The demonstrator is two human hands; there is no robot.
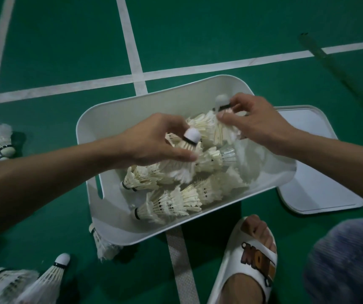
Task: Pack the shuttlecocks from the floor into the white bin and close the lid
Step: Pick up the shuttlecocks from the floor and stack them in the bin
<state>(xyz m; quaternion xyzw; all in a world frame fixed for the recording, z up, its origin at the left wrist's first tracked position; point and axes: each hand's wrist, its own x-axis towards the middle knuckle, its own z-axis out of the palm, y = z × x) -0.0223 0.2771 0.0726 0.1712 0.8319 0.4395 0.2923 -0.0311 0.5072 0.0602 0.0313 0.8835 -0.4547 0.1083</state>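
Blue cloth (pixel 344 260): a blurred patch, bottom right, right up against the lens.
Sandal (pixel 250 255): white, foot in it, planted on the green floor (pixel 55 51) near the white bin (pixel 101 119).
Left hand (pixel 152 141): out over the middle of the bin, thumb and curled fingers pinching an upright shuttlecock (pixel 187 148) just under its cork, cork pointing up!
Right hand (pixel 255 119): up at the far right corner, thumb and fingertips pinching the far shuttlecock (pixel 224 128) below its cork, feathers hanging down.
White bin: sat open on the floor, tilted across the view.
Pile of shuttlecocks (pixel 176 200): lay jumbled inside, covering most of the bottom.
Lid (pixel 312 172): off, and lay flat on the floor at the bin's right side, its edge against the bin.
Loose shuttlecocks (pixel 51 279): plenty outside the bin. Some lay at bottom left, more at the left edge, one touching the near wall.
White lines (pixel 132 40): crossed on the floor beyond the bin.
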